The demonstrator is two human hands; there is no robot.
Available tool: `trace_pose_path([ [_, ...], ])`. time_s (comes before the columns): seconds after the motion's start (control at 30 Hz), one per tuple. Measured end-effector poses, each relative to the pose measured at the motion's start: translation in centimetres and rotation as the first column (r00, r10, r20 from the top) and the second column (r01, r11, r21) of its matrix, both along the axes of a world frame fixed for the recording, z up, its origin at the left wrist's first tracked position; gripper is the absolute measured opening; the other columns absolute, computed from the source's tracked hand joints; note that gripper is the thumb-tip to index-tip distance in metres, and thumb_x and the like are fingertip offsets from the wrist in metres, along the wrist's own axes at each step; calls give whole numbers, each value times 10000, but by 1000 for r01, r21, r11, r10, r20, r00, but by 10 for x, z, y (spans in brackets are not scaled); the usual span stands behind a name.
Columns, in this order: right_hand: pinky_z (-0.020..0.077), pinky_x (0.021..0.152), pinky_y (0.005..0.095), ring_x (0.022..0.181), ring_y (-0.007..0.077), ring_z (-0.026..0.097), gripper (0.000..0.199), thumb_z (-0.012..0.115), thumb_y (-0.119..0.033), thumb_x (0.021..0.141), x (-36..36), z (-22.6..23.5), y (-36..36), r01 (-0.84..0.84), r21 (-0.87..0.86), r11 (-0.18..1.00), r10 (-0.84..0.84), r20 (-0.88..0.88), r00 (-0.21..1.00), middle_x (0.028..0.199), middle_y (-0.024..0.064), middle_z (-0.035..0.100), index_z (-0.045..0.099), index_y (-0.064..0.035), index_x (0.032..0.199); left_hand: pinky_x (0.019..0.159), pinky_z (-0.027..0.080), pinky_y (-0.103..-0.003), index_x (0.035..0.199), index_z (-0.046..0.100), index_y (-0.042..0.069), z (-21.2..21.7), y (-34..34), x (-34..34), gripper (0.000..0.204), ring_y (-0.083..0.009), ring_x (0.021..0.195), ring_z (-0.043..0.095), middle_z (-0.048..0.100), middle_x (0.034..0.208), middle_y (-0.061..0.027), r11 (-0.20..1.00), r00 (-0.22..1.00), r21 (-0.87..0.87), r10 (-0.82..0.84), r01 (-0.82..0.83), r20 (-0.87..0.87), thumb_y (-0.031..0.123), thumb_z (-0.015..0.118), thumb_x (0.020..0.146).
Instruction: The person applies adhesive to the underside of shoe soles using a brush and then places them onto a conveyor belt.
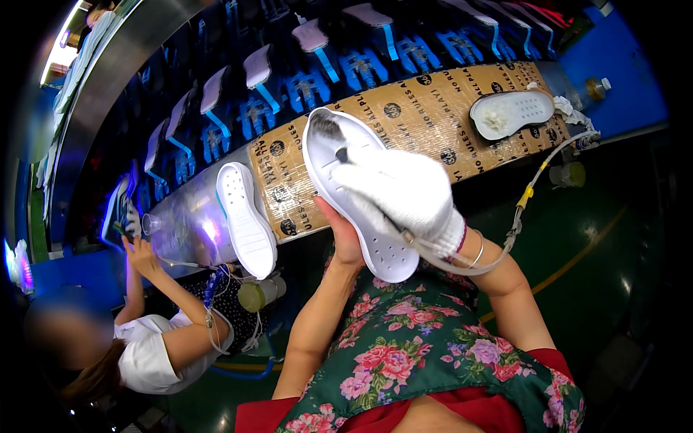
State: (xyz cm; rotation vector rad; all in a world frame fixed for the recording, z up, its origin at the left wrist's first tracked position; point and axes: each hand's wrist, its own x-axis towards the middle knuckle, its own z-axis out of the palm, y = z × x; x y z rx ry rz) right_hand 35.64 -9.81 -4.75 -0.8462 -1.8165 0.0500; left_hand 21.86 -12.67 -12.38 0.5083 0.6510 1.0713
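Observation:
My left hand [339, 232] grips a white shoe sole [382, 249] from below and at its left edge, with fingers mostly hidden under it. The sole is tilted, inner side up, with holes at its near end. My right hand [404, 189], in a white knitted glove, closes round a brush [342, 154] whose handle is mostly hidden. Its dark bristles seem to touch the inside of the sole's far end. A clear tube [462, 270] runs to the gloved hand. A second white sole [246, 224] lies at the bench's left.
Brown printed tape covers the bench [447, 108]. At its right lies another pale sole [512, 114] with whitish residue. Beyond runs a rack with blue clamps [362, 68] and pinkish pads [258, 66]. At left, a co-worker's hands [141, 254] hold a dark shoe [115, 213].

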Motion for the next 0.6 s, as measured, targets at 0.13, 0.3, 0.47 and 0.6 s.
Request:
trace_pose_path([
  [0.13,583,787,370,891,299,731,251,759,-10,781,-6,20,-16,-249,-273,929,203,-188,961,988,141,742,757,-41,1031,1201,313,-433,1601,196,146,-21,9,-14,960,-263,1448,375,359,1583,-106,990,1000,142,13,-9,-27,825,118,926],
  [0.3,580,789,371,902,297,731,263,752,2,787,-2,6,-8,-151,-215,965,104,-217,971,1018,149,740,755,-46,1046,1186,336,-449,1598,206,146,-14,16,-24,961,-273,1429,396,378,1567,-106,989,999,142,25,-31,47,829,150,924],
  [0.47,584,758,378,886,307,734,261,757,-45,773,-14,4,-18,-342,-231,911,299,-203,932,1008,137,745,766,-63,1034,1172,359,-465,1596,215,146,-33,12,-40,964,-283,1411,417,397,1551,-106,988,996,153,11,-25,90,834,183,922],
  [0.6,577,802,367,924,294,734,211,752,-21,777,-6,2,-10,-260,-262,929,188,-268,945,1027,151,753,768,-51,985,1125,419,-466,1581,249,138,-31,30,-41,992,-275,1359,470,427,1523,-99,972,984,159,168,-175,53,858,203,901],
])
